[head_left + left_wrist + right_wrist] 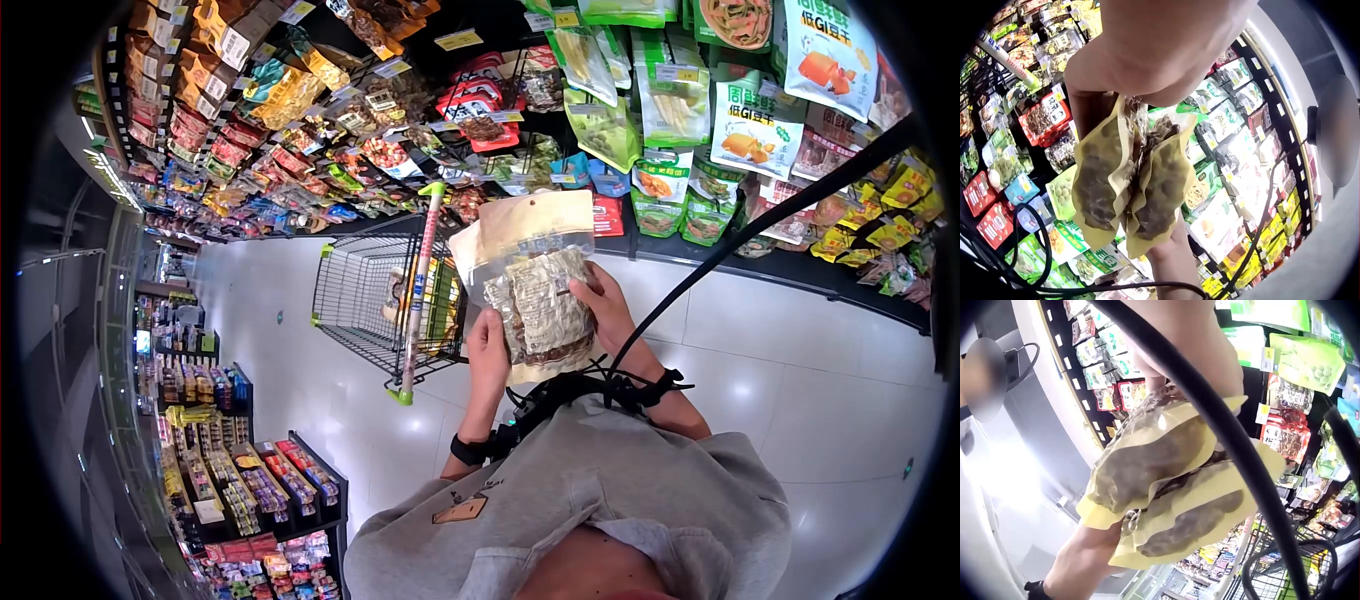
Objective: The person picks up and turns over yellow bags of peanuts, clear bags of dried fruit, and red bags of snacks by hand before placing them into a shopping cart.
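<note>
In the head view two pouches of packaged food, a front pouch (545, 310) and a back pouch (535, 220), overlap before my chest. They have cream-yellow edges and clear, crinkled plastic over dark brown contents. My left hand (488, 345) grips the near left side, thumb up along the edge. On the other side my right hand (603, 305) holds the pouches with its thumb on the front one. From below in the left wrist view, the two pouch bottoms (1100, 194) stand side by side under my left hand (1147, 56); the right wrist view shows them below my right hand (1204, 356).
A wire shopping cart (365, 290) with a green-ended handle (415, 300) stands just left of the pouches, some packages inside. Shelves of hanging snack bags (675, 100) run along the far side. A low display stand (270, 480) is at lower left. A black cable (760, 225) crosses at right.
</note>
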The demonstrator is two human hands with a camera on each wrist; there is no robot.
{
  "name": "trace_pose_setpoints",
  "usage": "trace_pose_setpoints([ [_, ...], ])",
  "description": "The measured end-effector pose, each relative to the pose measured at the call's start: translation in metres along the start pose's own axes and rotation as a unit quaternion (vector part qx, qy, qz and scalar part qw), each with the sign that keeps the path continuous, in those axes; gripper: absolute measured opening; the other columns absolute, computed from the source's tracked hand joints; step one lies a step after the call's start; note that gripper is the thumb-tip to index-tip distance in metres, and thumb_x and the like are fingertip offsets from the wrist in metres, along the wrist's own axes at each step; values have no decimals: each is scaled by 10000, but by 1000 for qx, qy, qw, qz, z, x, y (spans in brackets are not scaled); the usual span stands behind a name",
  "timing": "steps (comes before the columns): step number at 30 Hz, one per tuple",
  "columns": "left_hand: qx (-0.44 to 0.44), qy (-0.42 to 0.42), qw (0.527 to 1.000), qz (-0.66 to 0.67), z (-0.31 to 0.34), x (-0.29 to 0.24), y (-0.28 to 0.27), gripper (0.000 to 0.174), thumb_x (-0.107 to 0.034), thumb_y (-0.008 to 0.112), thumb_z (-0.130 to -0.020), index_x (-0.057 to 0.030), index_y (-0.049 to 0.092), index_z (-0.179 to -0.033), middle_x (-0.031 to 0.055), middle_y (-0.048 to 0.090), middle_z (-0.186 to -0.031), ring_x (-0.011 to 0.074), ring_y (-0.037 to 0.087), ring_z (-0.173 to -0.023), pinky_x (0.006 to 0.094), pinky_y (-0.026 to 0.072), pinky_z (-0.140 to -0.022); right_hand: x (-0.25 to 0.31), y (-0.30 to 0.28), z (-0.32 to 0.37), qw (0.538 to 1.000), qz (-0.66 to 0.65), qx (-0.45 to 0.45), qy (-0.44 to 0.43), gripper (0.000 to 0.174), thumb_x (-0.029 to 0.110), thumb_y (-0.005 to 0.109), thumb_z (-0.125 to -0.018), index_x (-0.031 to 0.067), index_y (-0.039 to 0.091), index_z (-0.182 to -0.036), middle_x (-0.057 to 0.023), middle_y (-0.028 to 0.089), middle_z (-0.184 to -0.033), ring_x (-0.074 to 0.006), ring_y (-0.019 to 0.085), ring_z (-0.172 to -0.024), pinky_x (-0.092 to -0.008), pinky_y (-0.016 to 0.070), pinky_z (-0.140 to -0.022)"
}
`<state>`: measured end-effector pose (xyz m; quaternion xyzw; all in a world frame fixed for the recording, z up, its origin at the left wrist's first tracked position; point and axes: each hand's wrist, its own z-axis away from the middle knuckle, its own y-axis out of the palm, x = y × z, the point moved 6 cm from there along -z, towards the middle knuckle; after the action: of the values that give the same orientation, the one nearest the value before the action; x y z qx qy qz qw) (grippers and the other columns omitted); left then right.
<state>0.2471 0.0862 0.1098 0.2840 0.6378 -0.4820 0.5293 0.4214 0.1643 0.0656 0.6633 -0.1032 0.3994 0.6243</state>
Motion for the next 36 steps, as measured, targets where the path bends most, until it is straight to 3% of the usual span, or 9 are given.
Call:
trace_pose_setpoints([
  [5,4,8,999,44,-5,11,8,356,-296,407,-997,-21,491,-788,-46,415,-671,41,349,-634,219,306,-553,2,5,-6,999,41,-20,-11,453,174,649,-858,-8,477,-1236,-55,579,-1106,-119,554,-996,-251,435,-870],
  [11,61,-95,990,85,-16,34,5,403,-339,382,-999,16,528,-1124,39,588,-1050,100,531,-909,239,429,-808,-4,6,-21,997,47,-6,58,429,212,622,-882,10,486,-1235,-48,581,-1105,-112,536,-1002,-247,420,-873],
  [16,111,-81,969,204,-20,5,7,639,-135,654,-845,-25,275,-1349,110,456,-1275,212,462,-1170,325,378,-993,-11,23,-49,993,109,-32,20,328,198,637,-865,18,531,-1118,-31,593,-992,-89,544,-890,-235,438,-782],
  [17,82,-114,969,204,-28,9,1,787,-43,731,-736,-21,249,-1358,129,472,-1254,217,476,-1154,338,386,-986,-15,30,-54,991,130,-30,1,320,203,639,-863,20,532,-1103,-31,594,-983,-87,545,-883,-236,439,-778],
  [21,52,-99,982,151,-56,12,-33,860,-88,781,-698,4,217,-1342,163,469,-1222,235,508,-1106,350,437,-936,-30,66,-72,984,165,-23,-56,350,236,666,-845,10,495,-1050,-61,601,-957,-105,555,-876,-258,445,-781],
  [25,63,-110,962,242,-81,15,-72,698,-61,730,-733,15,346,-1311,126,526,-1218,213,531,-1091,332,423,-946,-43,104,-94,974,211,39,-76,418,255,657,-855,-4,458,-1116,-101,571,-1036,-140,544,-947,-283,436,-830],
  [28,82,-109,927,349,-102,45,-105,649,-241,644,-812,-20,341,-1342,134,520,-1243,265,555,-1084,376,471,-928,-34,139,-105,936,315,142,-62,556,298,672,-845,20,415,-1252,-135,505,-1214,-185,502,-1097,-295,414,-907],
  [30,-1,-141,919,369,-107,43,-132,681,-354,640,-813,-26,359,-1339,142,524,-1244,287,555,-1090,422,482,-928,-30,161,-111,975,124,181,-14,506,266,647,-869,20,430,-1254,-116,486,-1269,-202,477,-1160,-314,412,-937],
  [36,-125,-112,890,425,-156,56,-253,635,-363,638,-836,-25,386,-1311,160,523,-1230,300,563,-1061,434,491,-915,-34,141,-141,977,187,97,-24,321,221,563,-920,55,500,-1187,-47,524,-1216,-155,520,-1138,-270,418,-894],
])
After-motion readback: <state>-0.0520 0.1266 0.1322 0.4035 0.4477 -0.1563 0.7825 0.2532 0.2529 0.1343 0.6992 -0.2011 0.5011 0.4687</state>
